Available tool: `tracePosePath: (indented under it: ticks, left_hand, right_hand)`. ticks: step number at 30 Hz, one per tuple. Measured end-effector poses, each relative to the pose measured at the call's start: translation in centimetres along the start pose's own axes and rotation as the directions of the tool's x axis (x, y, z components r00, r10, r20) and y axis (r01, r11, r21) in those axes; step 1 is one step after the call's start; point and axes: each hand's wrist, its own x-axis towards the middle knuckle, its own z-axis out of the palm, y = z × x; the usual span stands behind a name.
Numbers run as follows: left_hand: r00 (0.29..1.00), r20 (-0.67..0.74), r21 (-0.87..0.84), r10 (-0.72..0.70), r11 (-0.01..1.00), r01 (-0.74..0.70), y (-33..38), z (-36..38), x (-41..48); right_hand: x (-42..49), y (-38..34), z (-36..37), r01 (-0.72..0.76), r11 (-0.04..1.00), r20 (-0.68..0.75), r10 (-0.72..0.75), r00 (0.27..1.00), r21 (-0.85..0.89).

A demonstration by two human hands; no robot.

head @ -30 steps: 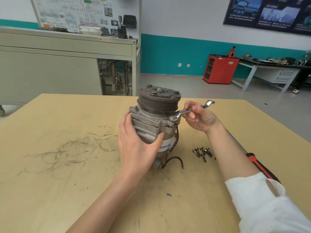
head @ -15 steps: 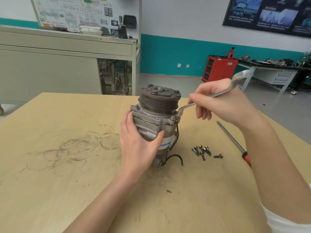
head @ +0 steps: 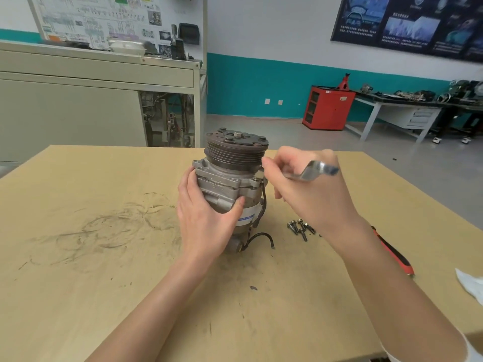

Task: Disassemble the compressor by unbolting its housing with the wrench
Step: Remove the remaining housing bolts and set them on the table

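The grey compressor stands upright on the wooden table, its dark ribbed pulley on top. My left hand grips its housing from the near side, thumb across the front. My right hand holds the silver wrench just right of the compressor, fingertips close to the housing's upper right corner. The wrench's free end sticks out to the right over my knuckles; its other end is hidden behind my fingers.
Several loose bolts lie on the table right of the compressor, partly under my right wrist. A red-handled tool lies further right, beneath my forearm. A white cloth sits at the right edge. A black wire trails from the compressor's base.
My right hand lifted the wrench off the housing bolt, swung it up, then came back down beside the compressor's upper right corner. My left hand kept its grip on the housing.
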Motion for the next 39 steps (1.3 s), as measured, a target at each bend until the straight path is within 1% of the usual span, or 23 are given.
tracePosePath:
  ticks: [3, 5, 6, 7, 8, 9, 10, 13, 15, 18, 20, 22, 24, 25, 26, 27, 28, 30, 32, 33, 34, 36, 39]
  left_hand:
    - [1.000, -0.001, 0.009, 0.004, 1.000, -0.004, -0.1, 0.1, 0.0]
    - [1.000, -0.004, 0.007, 0.006, 1.000, -0.006, -0.1, 0.0, 0.1]
    - [1.000, -0.004, 0.005, 0.008, 1.000, -0.008, 0.0, 0.0, 0.1]
    - [1.000, -0.004, 0.000, 0.008, 1.000, -0.008, 0.0, 0.0, 0.1]
    - [1.000, -0.003, -0.007, 0.006, 1.000, -0.006, 0.1, 0.0, 0.1]
    - [1.000, 0.000, -0.017, 0.002, 1.000, -0.002, 0.2, 0.0, 0.0]
    - [1.000, 0.000, -0.025, -0.001, 1.000, 0.001, 0.2, 0.0, 0.0]
    - [1.000, 0.003, -0.036, -0.002, 0.999, 0.002, 0.2, 0.0, 0.0]
    - [1.000, 0.005, -0.037, 0.000, 0.999, 0.001, 0.2, 0.0, -0.1]
    - [1.000, 0.002, -0.035, 0.005, 0.999, -0.005, 0.2, 0.0, -0.1]
    - [1.000, -0.002, -0.020, 0.008, 1.000, -0.008, 0.1, 0.0, 0.0]
    - [1.000, 0.000, -0.012, 0.007, 1.000, -0.007, 0.0, 0.0, 0.1]
    - [1.000, 0.000, -0.018, 0.006, 1.000, -0.006, 0.1, 0.0, 0.1]
    - [1.000, 0.000, -0.021, 0.007, 1.000, -0.007, 0.1, 0.0, 0.1]
    - [1.000, -0.001, -0.025, 0.009, 1.000, -0.009, 0.1, 0.0, 0.0]
    - [1.000, -0.003, -0.026, 0.012, 1.000, -0.012, 0.1, 0.0, 0.0]
    - [1.000, -0.004, -0.025, 0.013, 1.000, -0.013, 0.0, 0.0, 0.0]
    - [1.000, -0.001, -0.025, 0.010, 1.000, -0.010, 0.0, 0.0, 0.1]
    - [1.000, 0.000, -0.028, 0.009, 1.000, -0.009, 0.0, 0.0, 0.1]
    - [1.000, 0.002, -0.026, 0.008, 1.000, -0.008, 0.0, 0.0, 0.0]
    - [1.000, 0.002, -0.022, 0.009, 1.000, -0.009, 0.1, 0.0, 0.1]
    - [1.000, 0.001, -0.015, 0.013, 1.000, -0.013, 0.1, 0.0, 0.0]
    - [1.000, -0.004, -0.016, 0.015, 1.000, -0.015, 0.0, 0.0, 0.1]
  right_hand:
    - [-1.5, -0.1, 1.2, 0.137, 0.988, -0.068, -0.142, 0.988, -0.067]
    - [-2.2, 0.3, 1.6, 0.169, 0.985, -0.107, -0.170, 0.980, -0.019]
    - [-2.1, 0.9, 1.5, 0.134, 0.989, -0.100, -0.128, 0.987, 0.059]
    - [-1.7, 1.8, 1.1, 0.058, 0.983, -0.061, -0.048, 0.997, 0.176]
    - [-1.1, 3.0, 0.6, -0.034, 0.951, 0.011, 0.032, 0.999, 0.307]
    - [-0.5, 4.4, 0.1, -0.118, 0.895, 0.100, 0.083, 0.992, 0.431]
    - [0.1, 5.9, -0.1, -0.175, 0.821, 0.167, 0.099, 0.981, 0.544]
    - [1.6, 10.2, 0.6, -0.335, 0.508, 0.324, 0.113, 0.939, 0.794]
    - [2.5, 12.0, 1.8, -0.432, 0.317, 0.429, 0.082, 0.900, 0.845]
    - [3.3, 13.2, 3.8, -0.549, 0.107, 0.553, -0.018, 0.833, 0.829]
    - [3.4, 13.8, 4.8, -0.592, 0.014, 0.591, -0.064, 0.804, 0.806]
    - [3.5, 13.9, 5.3, -0.566, 0.001, 0.565, -0.056, 0.823, 0.825]
    - [3.6, 13.6, 4.8, -0.530, 0.010, 0.530, 0.002, 0.848, 0.848]
    - [3.7, 13.5, 4.4, -0.498, 0.024, 0.497, 0.059, 0.866, 0.867]
    - [3.7, 13.2, 3.6, -0.467, 0.054, 0.459, 0.113, 0.881, 0.883]
    - [3.9, 12.9, 2.8, -0.438, 0.123, 0.415, 0.173, 0.893, 0.891]
    - [4.0, 12.2, 1.9, -0.415, 0.229, 0.366, 0.228, 0.902, 0.881]
    - [3.8, 10.3, 0.2, -0.334, 0.491, 0.210, 0.291, 0.933, 0.805]
    - [3.1, 8.1, -0.9, -0.252, 0.717, 0.090, 0.257, 0.962, 0.650]
    - [2.4, 7.2, -1.0, -0.225, 0.792, 0.069, 0.226, 0.972, 0.567]
    - [1.7, 6.2, -1.0, -0.210, 0.843, 0.065, 0.205, 0.977, 0.496]
    - [0.0, 4.7, -0.3, -0.185, 0.905, 0.057, 0.176, 0.983, 0.384]
    - [-1.5, 3.6, 0.6, -0.139, 0.949, -0.028, 0.153, 0.988, 0.282]
